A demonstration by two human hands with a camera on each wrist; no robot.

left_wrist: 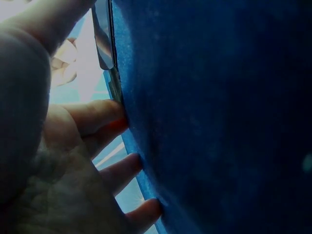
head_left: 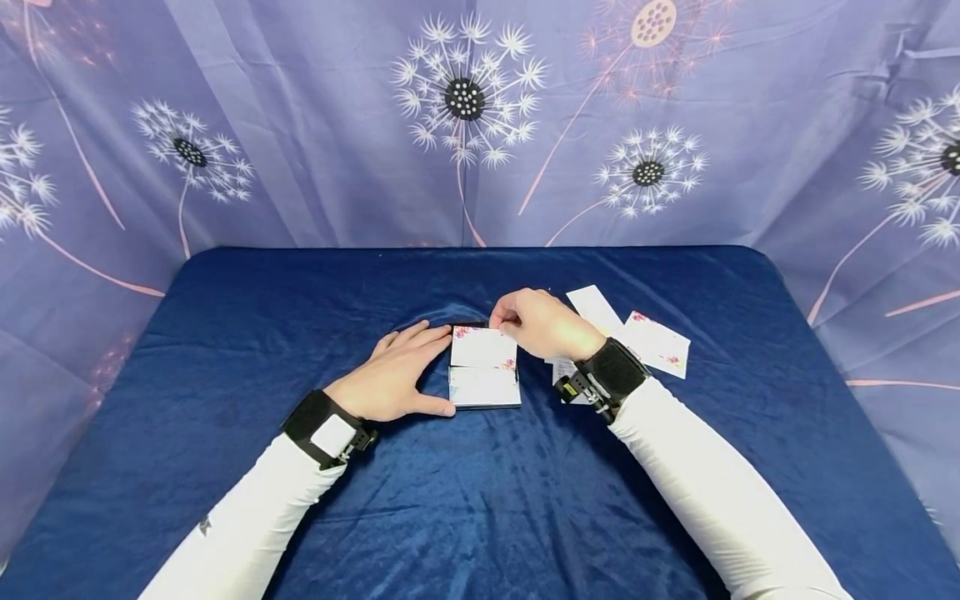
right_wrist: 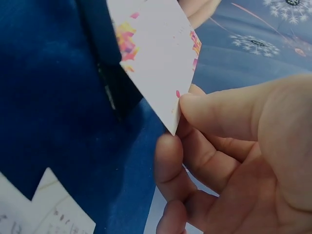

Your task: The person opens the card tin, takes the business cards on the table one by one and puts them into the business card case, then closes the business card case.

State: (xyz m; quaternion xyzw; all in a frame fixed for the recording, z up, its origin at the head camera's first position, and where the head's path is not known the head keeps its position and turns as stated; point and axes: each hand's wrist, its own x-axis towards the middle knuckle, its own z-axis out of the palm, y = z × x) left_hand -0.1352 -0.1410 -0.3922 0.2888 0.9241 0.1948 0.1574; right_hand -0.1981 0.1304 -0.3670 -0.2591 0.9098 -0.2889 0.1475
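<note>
A small dark-edged, flat card case (head_left: 487,407) lies on the blue cloth, with a white card (head_left: 483,388) in its near part. Over its far part is another white card (head_left: 483,348) with colourful floral corners. My right hand (head_left: 546,323) pinches this card at its far right corner; in the right wrist view the thumb (right_wrist: 204,109) lies against the card's face, with fingers behind it. On the other side, my left hand (head_left: 390,379) lies with fingers spread and fairly straight, the fingertips and thumb right at the case's left edge.
Several loose white cards lie to the right, partly under my right wrist, among them a floral-cornered card (head_left: 658,346) and a plain-looking card (head_left: 595,307). Blue cloth (head_left: 465,500) covers the table. A purple dandelion-patterned curtain (head_left: 330,125) hangs behind and along the sides.
</note>
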